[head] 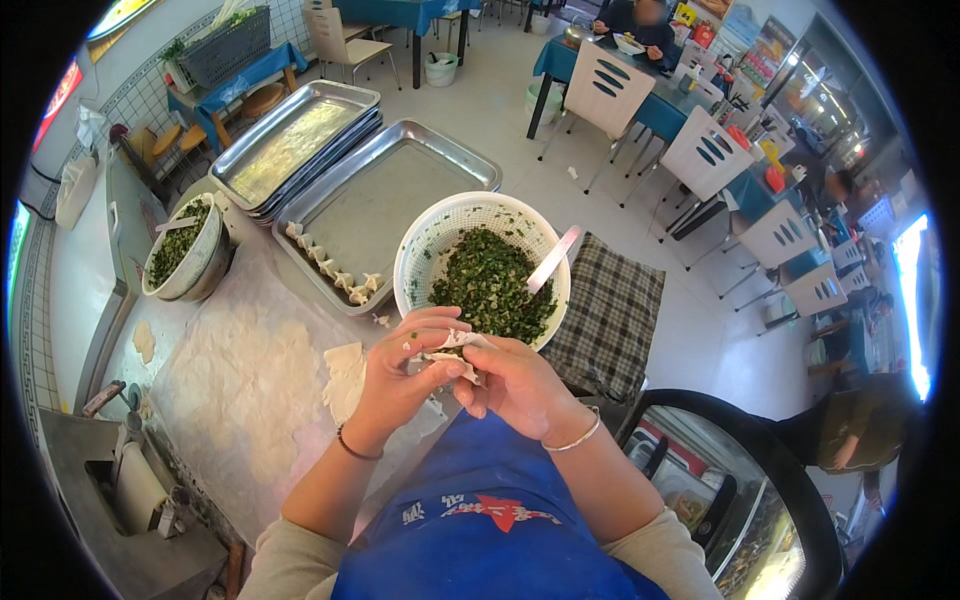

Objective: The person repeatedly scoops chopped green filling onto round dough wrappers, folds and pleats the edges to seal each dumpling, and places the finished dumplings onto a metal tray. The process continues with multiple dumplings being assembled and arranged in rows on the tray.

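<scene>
Between my two hands is a thin dough wrapper [459, 355], partly folded around green filling. My left hand [409, 360] holds its left side, with a few green bits and flour stuck to the fingers. The thumb and fingers of my right hand [517, 382] pinch its right edge. Just beyond them, a white plastic colander [406, 262] holds chopped green filling [487, 285], and a pale flat spatula [553, 259] leans in it. A stack of flat wrappers [345, 381] lies left of my wrist. Several folded dumplings [343, 280] line the near left edge of a metal tray [390, 187].
More metal trays [296, 142] are stacked at the back left. Another basket of filling [180, 244] stands on the left. A dough-rolling machine [139, 480] is at lower left, a checked cushion [611, 315] at right. A person [637, 30] sits at a far table.
</scene>
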### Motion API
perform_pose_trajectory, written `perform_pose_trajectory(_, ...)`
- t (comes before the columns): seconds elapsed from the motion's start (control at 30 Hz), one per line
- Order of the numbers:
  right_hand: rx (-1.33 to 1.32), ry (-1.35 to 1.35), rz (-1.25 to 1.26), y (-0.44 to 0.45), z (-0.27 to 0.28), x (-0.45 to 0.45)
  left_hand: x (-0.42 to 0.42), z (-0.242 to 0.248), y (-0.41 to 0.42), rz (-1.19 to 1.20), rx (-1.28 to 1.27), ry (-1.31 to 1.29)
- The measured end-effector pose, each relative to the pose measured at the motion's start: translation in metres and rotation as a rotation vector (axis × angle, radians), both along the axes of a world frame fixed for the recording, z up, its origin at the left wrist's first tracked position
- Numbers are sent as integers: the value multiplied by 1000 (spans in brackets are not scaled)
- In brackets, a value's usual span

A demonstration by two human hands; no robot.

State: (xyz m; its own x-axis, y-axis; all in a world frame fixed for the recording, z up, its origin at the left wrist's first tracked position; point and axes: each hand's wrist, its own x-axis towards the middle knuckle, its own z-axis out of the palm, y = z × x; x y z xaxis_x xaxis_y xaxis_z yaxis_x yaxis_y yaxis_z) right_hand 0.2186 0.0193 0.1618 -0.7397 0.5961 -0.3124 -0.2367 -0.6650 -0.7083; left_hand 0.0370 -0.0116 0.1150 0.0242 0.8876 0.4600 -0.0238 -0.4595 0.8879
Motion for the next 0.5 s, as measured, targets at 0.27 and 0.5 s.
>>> perform_pose_trajectory(0.27,8,-115,-6,0,1,5,8,4,-5,21,-84,-34)
perform_pose_trajectory(0.5,-34,-34,1,1,-1,9,11,8,-6,33,-108,-107)
